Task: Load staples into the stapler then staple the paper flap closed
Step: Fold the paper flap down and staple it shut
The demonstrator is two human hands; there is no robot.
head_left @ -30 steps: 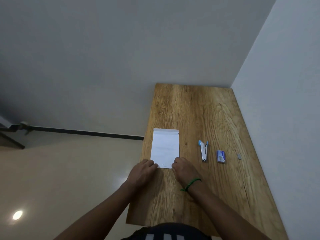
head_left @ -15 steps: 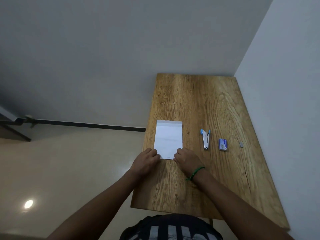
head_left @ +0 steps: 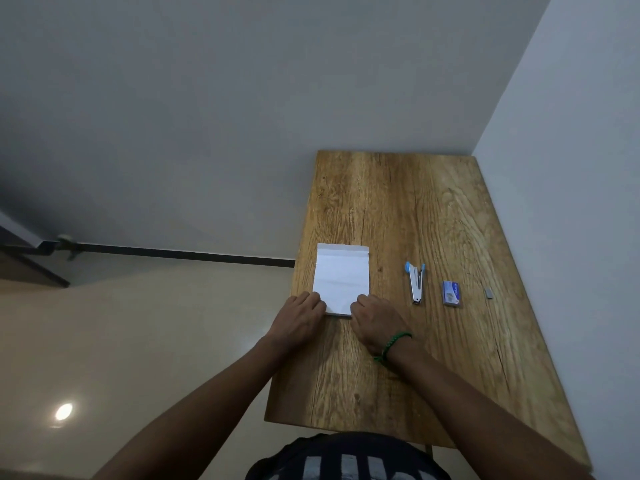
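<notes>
Nothing has shifted: the left hand [head_left: 299,315] and right hand [head_left: 375,317], apart, still hold the paper [head_left: 341,275] by its near corners. The stapler [head_left: 415,282] and staple box [head_left: 451,293] lie untouched to its right, so loading hasn't begun.

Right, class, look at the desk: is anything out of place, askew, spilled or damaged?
Nothing much stands out. The paper lies straight, left hand and right hand gripping its near corners. The stapler and staple box lie tidily to its right. Only a small grey piece, probably a staple strip, lies loose beyond the box.
</notes>
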